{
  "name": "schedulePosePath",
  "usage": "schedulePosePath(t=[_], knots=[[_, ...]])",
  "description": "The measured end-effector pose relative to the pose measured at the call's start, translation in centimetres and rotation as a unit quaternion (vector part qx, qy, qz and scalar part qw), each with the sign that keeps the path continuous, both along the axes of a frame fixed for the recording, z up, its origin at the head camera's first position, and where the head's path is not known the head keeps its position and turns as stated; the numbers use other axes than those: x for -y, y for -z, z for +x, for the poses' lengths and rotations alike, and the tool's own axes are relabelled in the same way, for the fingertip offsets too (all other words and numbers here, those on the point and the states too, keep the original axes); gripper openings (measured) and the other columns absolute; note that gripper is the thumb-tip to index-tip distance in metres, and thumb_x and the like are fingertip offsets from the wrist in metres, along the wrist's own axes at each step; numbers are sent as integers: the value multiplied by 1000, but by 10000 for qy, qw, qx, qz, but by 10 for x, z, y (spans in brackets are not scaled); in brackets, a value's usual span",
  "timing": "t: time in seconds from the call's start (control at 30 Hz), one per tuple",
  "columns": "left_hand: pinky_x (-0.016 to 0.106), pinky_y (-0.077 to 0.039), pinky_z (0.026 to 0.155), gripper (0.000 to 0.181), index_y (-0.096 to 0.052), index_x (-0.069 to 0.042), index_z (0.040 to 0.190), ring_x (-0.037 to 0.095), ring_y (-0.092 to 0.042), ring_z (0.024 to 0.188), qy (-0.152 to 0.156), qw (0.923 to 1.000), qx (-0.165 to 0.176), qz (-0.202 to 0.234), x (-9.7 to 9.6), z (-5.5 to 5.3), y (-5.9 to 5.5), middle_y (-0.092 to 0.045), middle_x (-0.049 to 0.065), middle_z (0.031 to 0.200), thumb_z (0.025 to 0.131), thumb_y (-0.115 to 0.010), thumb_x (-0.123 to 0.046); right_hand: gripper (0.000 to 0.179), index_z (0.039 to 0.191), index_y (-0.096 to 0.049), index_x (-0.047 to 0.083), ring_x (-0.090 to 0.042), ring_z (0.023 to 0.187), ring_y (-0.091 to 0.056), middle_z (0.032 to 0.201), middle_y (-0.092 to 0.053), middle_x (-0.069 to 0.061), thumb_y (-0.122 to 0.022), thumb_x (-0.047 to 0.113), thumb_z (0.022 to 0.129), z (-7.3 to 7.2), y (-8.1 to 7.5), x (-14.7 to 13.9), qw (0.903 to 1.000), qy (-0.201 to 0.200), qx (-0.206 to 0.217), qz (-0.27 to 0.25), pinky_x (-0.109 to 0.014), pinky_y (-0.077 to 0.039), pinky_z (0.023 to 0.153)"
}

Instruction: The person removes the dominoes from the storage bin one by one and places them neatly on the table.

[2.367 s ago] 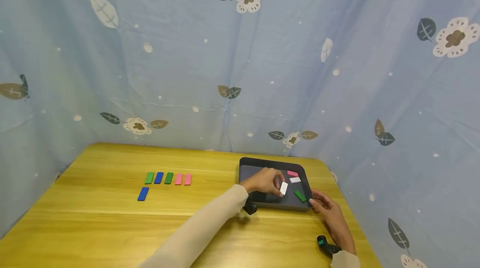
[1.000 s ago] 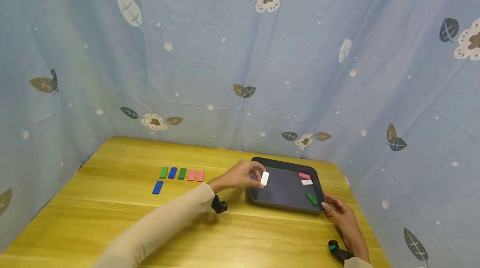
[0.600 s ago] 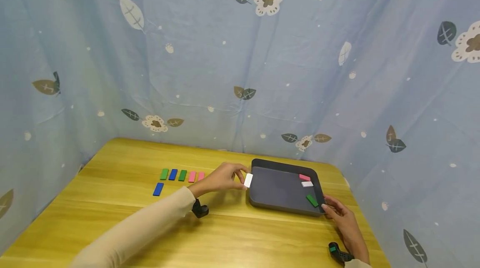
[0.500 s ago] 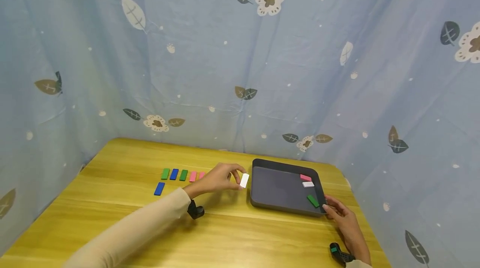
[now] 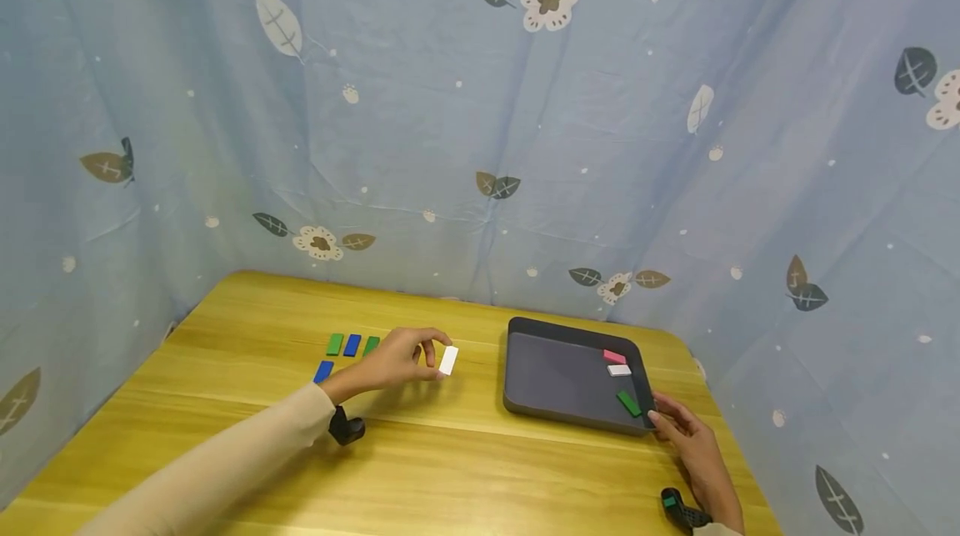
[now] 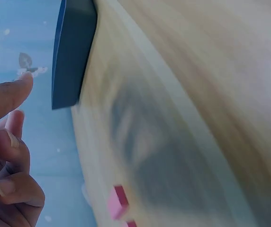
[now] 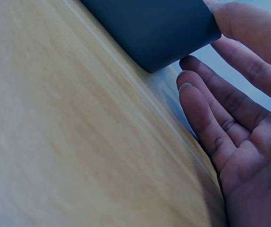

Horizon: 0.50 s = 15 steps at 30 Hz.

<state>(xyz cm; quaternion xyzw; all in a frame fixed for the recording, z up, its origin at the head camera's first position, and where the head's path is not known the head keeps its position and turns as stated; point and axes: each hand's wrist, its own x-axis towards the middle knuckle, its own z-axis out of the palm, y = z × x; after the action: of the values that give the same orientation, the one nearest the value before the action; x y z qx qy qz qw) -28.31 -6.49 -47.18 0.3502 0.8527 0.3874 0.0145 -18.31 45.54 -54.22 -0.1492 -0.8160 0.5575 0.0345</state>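
Note:
My left hand (image 5: 401,361) pinches a white domino-shaped block (image 5: 448,360) between thumb and fingertips, above the table between the tray and the row of blocks. The left wrist view shows its fingers, but the white block is out of sight there. At the right, my right hand (image 5: 693,448) holds the near right corner of a dark grey tray (image 5: 551,373), thumb at the rim and fingers along the outside. Inside the tray lie a pink block (image 5: 614,356), another white block (image 5: 618,370) and a dark green block (image 5: 628,403).
A light green block (image 5: 334,344), a blue block (image 5: 352,344) and a dark green block (image 5: 371,343) form a row. Another blue block (image 5: 323,371) lies in front. Pink blocks (image 6: 118,203) show in the left wrist view. A patterned curtain (image 5: 420,144) surrounds the wooden table (image 5: 480,469).
My left hand has carried the white block leftward out of the tray and over the table, now covering the pink blocks in the head view. My right hand stays at the tray's corner.

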Motion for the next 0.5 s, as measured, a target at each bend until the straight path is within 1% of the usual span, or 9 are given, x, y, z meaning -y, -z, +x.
schedulePosePath(t=[0.17, 0.23, 0.37, 0.5], knots=[[26, -45, 59, 43, -69, -8, 124, 9, -51, 60, -125, 9999, -28, 64, 19, 5, 4, -62, -8, 78, 85, -87, -16, 68, 153, -50, 15, -7, 102, -63, 143, -54, -13, -71, 46, 96, -1, 1, 1, 10000, -15, -35, -46, -25, -54, 84], [26, -45, 59, 43, -68, -8, 125, 9, -51, 61, -179, 9998, 32, 63, 25, 8, 6, -62, -8, 79, 86, -86, -16, 68, 153, -50, 14, -8, 102, -62, 141, -54, -12, -71, 45, 97, -1, 1, 1, 9999, -28, -54, -94, -25, -54, 84], [26, -43, 58, 45, -68, -11, 127, 9, -49, 60, -343, 9994, 79, 21, 39, 11, 10, -61, -8, 80, 87, -86, -18, 68, 153, -49, 12, -9, 101, -62, 138, -56, -9, -72, 43, 97, 1, 1, 1, 9999, -30, -46, -133, -25, -54, 84], [26, -42, 57, 46, -68, -13, 129, 8, -49, 62, -471, 9988, 117, 12, 53, 12, 16, -61, -8, 80, 87, -86, -19, 68, 153, -50, 12, -10, 101, -63, 136, -57, -9, -72, 43, 97, 1, 1, 0, 9998, 23, -45, -178, -25, -54, 84]])
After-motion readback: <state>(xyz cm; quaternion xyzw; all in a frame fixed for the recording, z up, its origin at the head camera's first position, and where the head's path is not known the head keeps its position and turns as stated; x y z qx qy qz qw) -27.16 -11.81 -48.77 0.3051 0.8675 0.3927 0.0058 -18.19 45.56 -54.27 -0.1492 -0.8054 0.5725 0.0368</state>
